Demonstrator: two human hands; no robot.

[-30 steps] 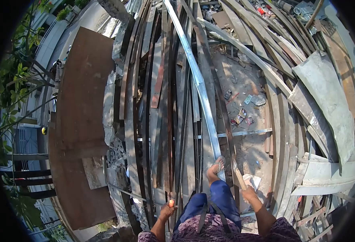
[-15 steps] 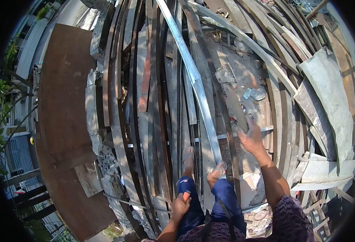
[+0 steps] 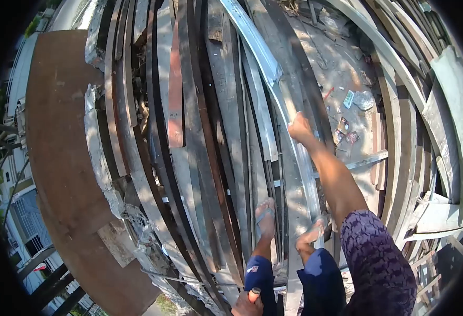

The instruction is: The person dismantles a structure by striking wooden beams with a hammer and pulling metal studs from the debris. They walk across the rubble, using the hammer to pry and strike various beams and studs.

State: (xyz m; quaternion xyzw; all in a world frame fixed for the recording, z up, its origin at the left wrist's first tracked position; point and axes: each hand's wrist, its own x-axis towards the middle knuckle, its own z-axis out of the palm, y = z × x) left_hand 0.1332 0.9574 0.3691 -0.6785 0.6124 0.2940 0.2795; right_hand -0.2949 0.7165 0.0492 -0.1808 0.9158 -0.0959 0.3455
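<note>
A long, shiny metal channel (image 3: pixel 301 158) lies lengthwise over the planks, bent or joined at a raised spot near its middle. My right hand (image 3: pixel 301 129) is closed over it, gripping a tan wooden stick (image 3: pixel 289 101) that points forward along the channel beside the raised spot. My left hand (image 3: pixel 246 305), low by my left knee, is closed round an orange handle (image 3: pixel 254 295); the rest of that tool is hidden. My right foot (image 3: pixel 311 234), in a flip-flop, rests at the channel's near end. My left foot (image 3: pixel 265 216) stands on the boards.
Long dark planks (image 3: pixel 189 131) run side by side with gaps between them. A rusty brown sheet (image 3: pixel 68 137) lies left, beside a broken concrete edge (image 3: pixel 102 147). Litter (image 3: pixel 342 129) lies on the ground at right. Pale bent sheets (image 3: pixel 455 105) stand farther right.
My right hand has swung forward and left with the stick, over the metal channel. My view has shifted, and my left hand now sits lower in it, still on the orange handle.
</note>
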